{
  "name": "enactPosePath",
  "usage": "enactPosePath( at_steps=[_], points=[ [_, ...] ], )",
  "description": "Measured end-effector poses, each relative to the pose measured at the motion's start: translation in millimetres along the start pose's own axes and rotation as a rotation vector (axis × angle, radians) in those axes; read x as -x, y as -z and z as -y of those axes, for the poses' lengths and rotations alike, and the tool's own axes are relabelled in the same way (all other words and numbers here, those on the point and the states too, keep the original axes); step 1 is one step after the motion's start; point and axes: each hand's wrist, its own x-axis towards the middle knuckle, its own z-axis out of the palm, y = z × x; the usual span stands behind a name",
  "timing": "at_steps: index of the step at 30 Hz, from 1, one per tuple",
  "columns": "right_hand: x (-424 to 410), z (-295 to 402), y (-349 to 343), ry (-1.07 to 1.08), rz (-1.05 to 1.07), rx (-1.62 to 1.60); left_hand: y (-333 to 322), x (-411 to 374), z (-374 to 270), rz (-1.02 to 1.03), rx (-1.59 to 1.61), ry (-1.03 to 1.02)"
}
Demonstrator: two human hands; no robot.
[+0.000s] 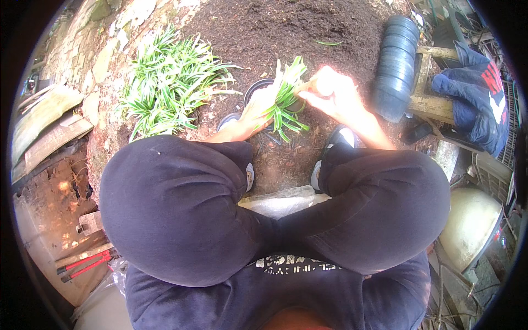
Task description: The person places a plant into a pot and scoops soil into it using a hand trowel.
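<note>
My left hand [258, 108] holds a small bunch of green-and-white striped leafy plants [287, 97] above the ground between my feet. Close on its right, my right hand [330, 88] has its thumb and fingers pinched at the base of the bunch; bright glare hides just what they grip. A round dark plastic pot [252, 87] stands on the soil, partly behind my left hand. To the left lies a large heap of similar striped plants [173, 82]. Dark loose soil [288, 29] spreads beyond my hands.
A stack of black plastic pots [398, 62] lies at the right. Beyond it are a wooden frame [431, 105] and a dark blue cloth [474, 97]. A whitish basin [470, 227] sits lower right. Boards [53, 136] and a red-handled tool [86, 266] lie at the left.
</note>
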Motion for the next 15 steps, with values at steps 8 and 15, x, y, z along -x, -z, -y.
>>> enactPosePath(
  at_steps=[8, 15],
  points=[
    [4.7, 5.9, 25.5, 0.108, 0.052, 0.051, 28.9, -11.7, 8.4, 0.133, -0.519, -0.067],
    [26.6, 11.6, 66.9, 0.036, -0.123, 0.218, 62.8, -16.8, 17.7, 0.201, -0.852, -0.08]
  ],
)
